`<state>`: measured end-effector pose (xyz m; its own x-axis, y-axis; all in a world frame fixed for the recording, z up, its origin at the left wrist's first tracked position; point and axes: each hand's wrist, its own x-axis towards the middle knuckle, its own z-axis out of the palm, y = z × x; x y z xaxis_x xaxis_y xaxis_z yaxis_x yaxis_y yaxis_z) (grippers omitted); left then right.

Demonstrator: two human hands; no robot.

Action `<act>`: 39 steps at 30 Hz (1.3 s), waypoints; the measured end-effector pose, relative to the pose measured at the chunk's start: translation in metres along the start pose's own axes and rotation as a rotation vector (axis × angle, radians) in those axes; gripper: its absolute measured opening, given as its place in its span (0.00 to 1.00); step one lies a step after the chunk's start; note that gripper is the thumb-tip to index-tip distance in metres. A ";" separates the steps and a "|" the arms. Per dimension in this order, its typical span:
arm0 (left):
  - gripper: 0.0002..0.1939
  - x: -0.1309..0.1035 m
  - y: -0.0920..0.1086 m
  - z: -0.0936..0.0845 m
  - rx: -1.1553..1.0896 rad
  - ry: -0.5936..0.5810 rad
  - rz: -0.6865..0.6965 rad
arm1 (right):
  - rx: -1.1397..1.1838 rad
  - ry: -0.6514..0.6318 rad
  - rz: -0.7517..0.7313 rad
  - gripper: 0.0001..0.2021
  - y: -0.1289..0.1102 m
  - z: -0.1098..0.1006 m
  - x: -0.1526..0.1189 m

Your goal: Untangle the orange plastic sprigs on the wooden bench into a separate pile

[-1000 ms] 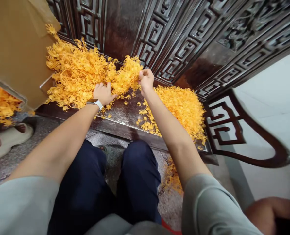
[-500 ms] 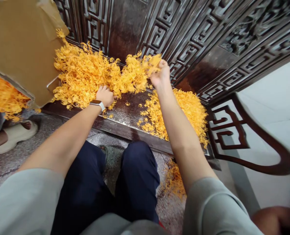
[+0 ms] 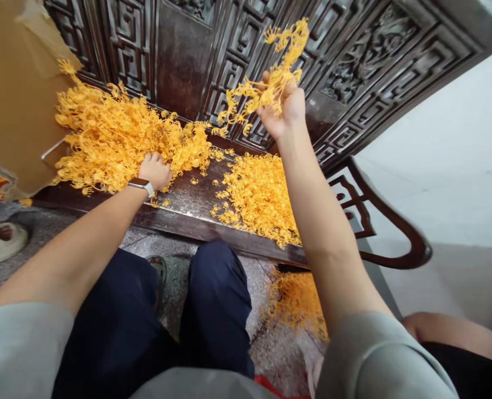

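My right hand (image 3: pixel 286 108) is raised in front of the carved wood, its fingers closed round a tangled clump of yellow plastic pieces (image 3: pixel 273 91) with small hand-like ends. Some of the clump dangles to the left and some sticks up above the fingers. Low at the front edge of a large tangled heap of the same pieces (image 3: pixel 108 136) is my left hand (image 3: pixel 156 170), wearing a watch. Its fingers are curled in against the heap, with the fingertips hidden. A second pile of shorter, loose pieces (image 3: pixel 258 194) lies on the dark wooden bench (image 3: pixel 187 194), partly behind my right forearm.
A cardboard box (image 3: pixel 16 111) stands at the left, with orange pieces at its lower edge. Carved panels (image 3: pixel 183 72) back the bench, and a curved armrest (image 3: pixel 416 255) closes its right end. More yellow pieces (image 3: pixel 298 299) lie below the bench. Another person's shoe (image 3: pixel 4 244) shows at left.
My right hand has risen, lifting a clump away from the large heap, and the clump now hangs apart from it. My left hand stays at the heap's front edge. The view has shifted right.
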<state>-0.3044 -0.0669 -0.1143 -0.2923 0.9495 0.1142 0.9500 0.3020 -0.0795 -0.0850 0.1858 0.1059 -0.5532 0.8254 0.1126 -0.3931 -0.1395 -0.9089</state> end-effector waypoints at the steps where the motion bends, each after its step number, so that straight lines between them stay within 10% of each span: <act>1: 0.30 -0.001 0.001 -0.001 -0.002 -0.001 0.002 | 0.001 -0.029 -0.034 0.07 0.001 0.003 -0.006; 7: 0.32 -0.004 0.015 -0.028 -0.147 0.136 0.002 | -0.164 -0.113 -0.107 0.17 0.030 0.005 -0.059; 12: 0.31 -0.003 0.049 -0.077 -0.704 0.356 -0.087 | -0.056 -0.113 -0.024 0.07 0.066 -0.003 -0.118; 18: 0.29 -0.019 0.104 -0.119 -1.292 0.127 0.209 | 0.233 -0.060 0.087 0.12 0.106 -0.006 -0.174; 23: 0.22 -0.026 0.107 -0.124 -1.252 0.050 0.210 | 0.367 0.057 0.122 0.22 0.106 -0.025 -0.206; 39: 0.25 -0.011 0.135 -0.120 -1.312 0.332 0.035 | 0.589 0.169 0.071 0.08 0.110 -0.076 -0.263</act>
<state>-0.1595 -0.0470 -0.0071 -0.4032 0.8335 0.3778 0.4144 -0.2018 0.8874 0.0731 -0.0048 -0.0543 -0.4877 0.8717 -0.0490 -0.7262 -0.4362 -0.5315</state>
